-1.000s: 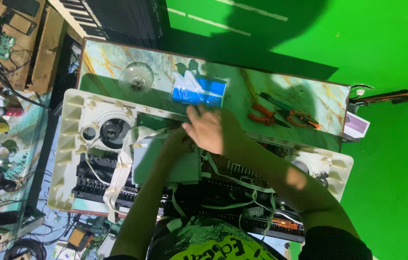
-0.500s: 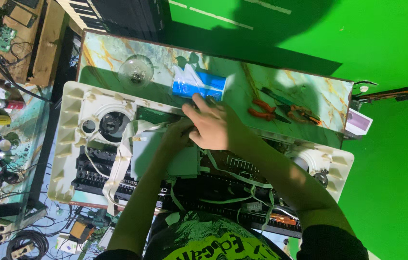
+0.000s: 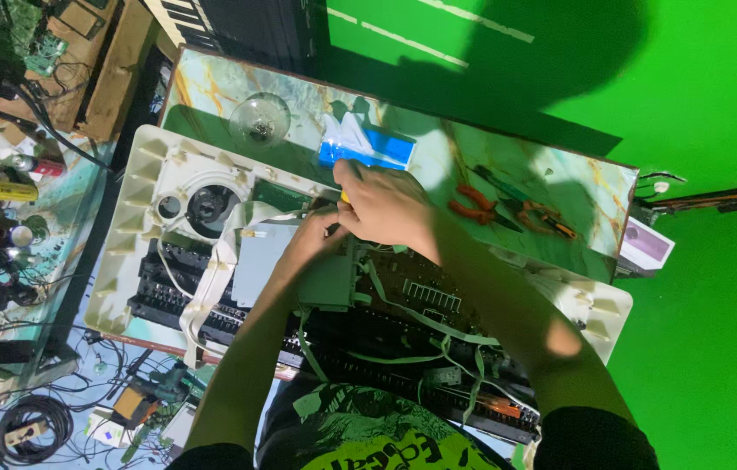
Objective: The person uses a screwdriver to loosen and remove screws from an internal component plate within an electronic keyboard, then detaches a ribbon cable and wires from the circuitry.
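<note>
An opened white plastic keyboard case (image 3: 138,218) lies on a marbled table (image 3: 573,178), showing a round speaker (image 3: 207,207), a grey metal plate (image 3: 257,261), a dark circuit board (image 3: 425,292) and a white ribbon cable (image 3: 210,292). My right hand (image 3: 381,207) is closed around a small yellow-tipped tool (image 3: 344,198) at the case's far edge. Just below it, my left hand (image 3: 316,233) rests on the grey plate with its fingers curled at the same spot. What the fingertips touch is hidden.
Behind the case lie a blue and white packet (image 3: 377,150), a clear glass bulb (image 3: 260,120) and orange-handled pliers (image 3: 473,204) beside cutters (image 3: 547,218). A small white and purple box (image 3: 647,244) sits at the right corner. A cluttered bench (image 3: 3,218) with cables stands at the left.
The view has shifted a little. Both hands stay together at the same spot, with the right hand edged slightly toward the case's far edge.
</note>
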